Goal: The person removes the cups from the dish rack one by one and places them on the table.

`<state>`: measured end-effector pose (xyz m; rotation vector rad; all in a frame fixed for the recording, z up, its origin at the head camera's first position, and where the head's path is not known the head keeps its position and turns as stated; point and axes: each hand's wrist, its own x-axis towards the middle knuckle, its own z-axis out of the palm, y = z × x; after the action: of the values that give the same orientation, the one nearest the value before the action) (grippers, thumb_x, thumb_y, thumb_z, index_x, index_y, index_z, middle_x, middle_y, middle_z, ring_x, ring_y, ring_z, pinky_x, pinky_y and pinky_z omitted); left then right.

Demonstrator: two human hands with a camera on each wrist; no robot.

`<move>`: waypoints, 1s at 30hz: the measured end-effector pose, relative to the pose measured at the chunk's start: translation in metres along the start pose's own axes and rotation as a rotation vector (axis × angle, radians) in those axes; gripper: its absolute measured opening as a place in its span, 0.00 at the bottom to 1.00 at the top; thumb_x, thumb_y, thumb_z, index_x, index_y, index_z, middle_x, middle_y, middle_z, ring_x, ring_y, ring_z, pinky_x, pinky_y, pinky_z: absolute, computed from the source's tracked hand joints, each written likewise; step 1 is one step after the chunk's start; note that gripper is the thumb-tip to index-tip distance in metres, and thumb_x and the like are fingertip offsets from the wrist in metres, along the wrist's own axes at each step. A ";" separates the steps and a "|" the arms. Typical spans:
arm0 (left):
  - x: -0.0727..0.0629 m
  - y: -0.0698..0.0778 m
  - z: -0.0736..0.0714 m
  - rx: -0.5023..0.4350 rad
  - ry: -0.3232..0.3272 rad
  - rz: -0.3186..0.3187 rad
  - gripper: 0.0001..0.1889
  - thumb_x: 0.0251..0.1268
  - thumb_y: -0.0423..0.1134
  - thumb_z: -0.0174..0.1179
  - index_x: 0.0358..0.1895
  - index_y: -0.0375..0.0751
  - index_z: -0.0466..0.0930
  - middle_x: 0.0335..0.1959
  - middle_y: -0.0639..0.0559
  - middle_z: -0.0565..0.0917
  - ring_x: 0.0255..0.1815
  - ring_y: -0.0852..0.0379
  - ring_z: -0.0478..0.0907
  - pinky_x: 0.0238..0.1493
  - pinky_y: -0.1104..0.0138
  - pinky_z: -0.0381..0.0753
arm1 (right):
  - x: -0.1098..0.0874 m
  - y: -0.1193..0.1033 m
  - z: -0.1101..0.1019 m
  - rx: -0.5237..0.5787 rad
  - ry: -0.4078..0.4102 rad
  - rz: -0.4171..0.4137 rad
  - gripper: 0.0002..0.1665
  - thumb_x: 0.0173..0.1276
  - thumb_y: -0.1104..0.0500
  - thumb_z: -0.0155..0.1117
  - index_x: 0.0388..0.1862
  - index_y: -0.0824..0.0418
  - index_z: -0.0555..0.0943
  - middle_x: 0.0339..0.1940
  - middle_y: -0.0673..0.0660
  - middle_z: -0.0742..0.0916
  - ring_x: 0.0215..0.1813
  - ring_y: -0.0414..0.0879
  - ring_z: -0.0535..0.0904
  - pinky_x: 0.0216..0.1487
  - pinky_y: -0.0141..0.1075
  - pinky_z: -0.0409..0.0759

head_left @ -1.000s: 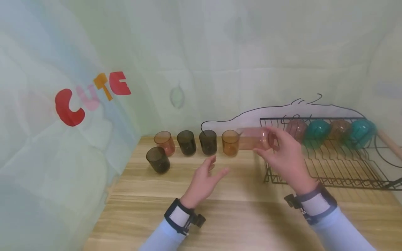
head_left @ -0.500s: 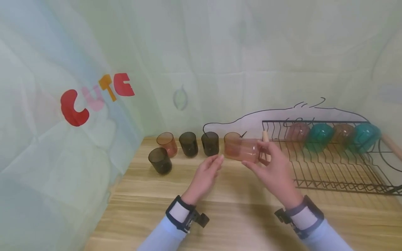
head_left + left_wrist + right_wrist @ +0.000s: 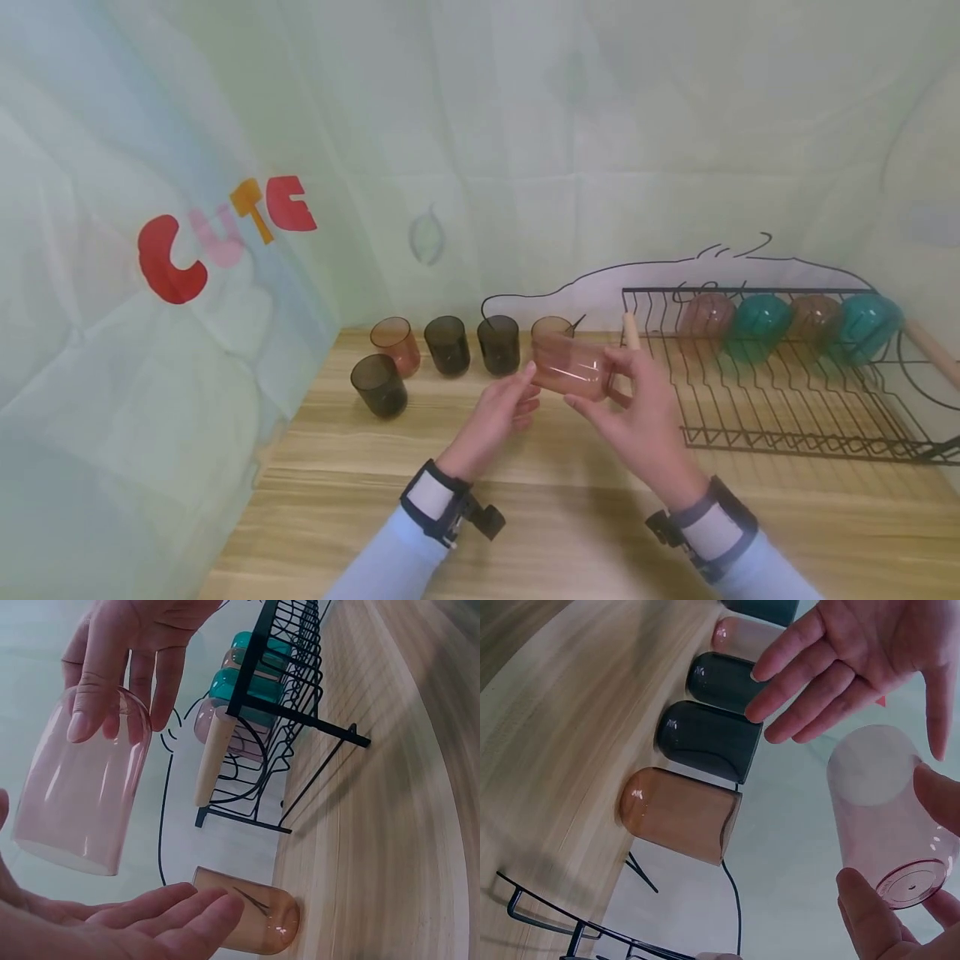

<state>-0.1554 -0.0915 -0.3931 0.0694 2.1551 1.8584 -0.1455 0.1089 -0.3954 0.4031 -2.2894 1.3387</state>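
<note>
A clear pink glass (image 3: 566,371) lies on its side in the air, its mouth to the left. My right hand (image 3: 637,412) grips it near the base with thumb and fingers, as the right wrist view shows with the glass's base (image 3: 911,885). Close to the rim is my left hand (image 3: 491,421); its straight fingers are apart from the glass in the right wrist view. Behind the pink glass stands an amber glass (image 3: 682,814). Left of it along the wall are two dark grey glasses (image 3: 498,346) and an orange-pink one (image 3: 396,346).
Another dark glass (image 3: 379,386) stands in front of the orange-pink one. At right is a black wire dish rack (image 3: 660,290) with wooden handles (image 3: 632,331). Upside-down teal glasses (image 3: 760,329), a pink one (image 3: 707,318) and a brown one (image 3: 816,321) lean along its back.
My right hand has brought the pink glass left and down, away from the rack and in front of the amber glass. The left hand has shifted slightly right, towards the glass's rim.
</note>
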 end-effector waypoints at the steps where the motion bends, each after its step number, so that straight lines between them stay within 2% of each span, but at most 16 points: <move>1: 0.000 0.001 0.000 -0.003 -0.002 0.000 0.45 0.59 0.73 0.41 0.67 0.38 0.62 0.63 0.40 0.72 0.62 0.46 0.73 0.62 0.51 0.72 | 0.000 0.000 0.001 -0.006 0.006 -0.009 0.42 0.43 0.50 0.79 0.58 0.53 0.70 0.54 0.46 0.76 0.53 0.40 0.75 0.39 0.33 0.84; 7: 0.002 0.002 0.001 -0.031 -0.026 0.012 0.43 0.57 0.75 0.42 0.64 0.43 0.66 0.61 0.43 0.74 0.62 0.47 0.73 0.63 0.53 0.72 | -0.005 0.002 0.006 0.026 0.022 -0.059 0.41 0.42 0.51 0.80 0.56 0.53 0.72 0.56 0.44 0.78 0.55 0.39 0.75 0.41 0.31 0.83; 13: 0.004 0.002 0.000 -0.067 -0.031 0.026 0.42 0.58 0.74 0.42 0.63 0.42 0.68 0.59 0.45 0.75 0.61 0.49 0.74 0.64 0.54 0.71 | -0.010 0.005 0.010 -0.002 0.024 -0.098 0.41 0.42 0.51 0.80 0.56 0.54 0.72 0.56 0.45 0.76 0.56 0.38 0.73 0.44 0.32 0.83; 17: 0.004 0.002 0.001 -0.085 -0.032 0.038 0.41 0.58 0.73 0.42 0.61 0.43 0.69 0.57 0.45 0.77 0.59 0.50 0.75 0.62 0.55 0.73 | -0.011 0.005 0.011 0.023 0.031 -0.116 0.41 0.41 0.54 0.80 0.56 0.56 0.72 0.57 0.47 0.76 0.56 0.40 0.73 0.45 0.32 0.83; 22: 0.002 0.002 0.001 -0.113 -0.027 0.052 0.38 0.59 0.72 0.44 0.59 0.43 0.71 0.55 0.45 0.78 0.57 0.50 0.76 0.61 0.56 0.74 | -0.012 0.005 0.013 0.045 0.021 -0.119 0.41 0.39 0.56 0.81 0.55 0.57 0.72 0.55 0.47 0.76 0.53 0.39 0.73 0.46 0.32 0.83; 26: 0.001 0.003 -0.001 -0.120 -0.029 0.064 0.35 0.59 0.70 0.46 0.56 0.44 0.74 0.53 0.46 0.79 0.56 0.51 0.77 0.60 0.57 0.75 | -0.012 0.005 0.014 0.013 0.015 -0.107 0.41 0.40 0.54 0.81 0.54 0.57 0.71 0.53 0.47 0.77 0.51 0.38 0.73 0.42 0.28 0.83; 30: -0.003 0.007 0.000 -0.132 -0.031 0.080 0.32 0.64 0.65 0.46 0.54 0.40 0.75 0.52 0.44 0.79 0.54 0.49 0.78 0.60 0.56 0.75 | -0.013 0.005 0.014 -0.007 -0.003 -0.083 0.42 0.41 0.51 0.81 0.55 0.56 0.70 0.53 0.46 0.76 0.51 0.37 0.73 0.39 0.26 0.82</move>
<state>-0.1538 -0.0915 -0.3856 0.1575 2.0310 2.0259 -0.1400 0.0997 -0.4119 0.4929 -2.2535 1.2903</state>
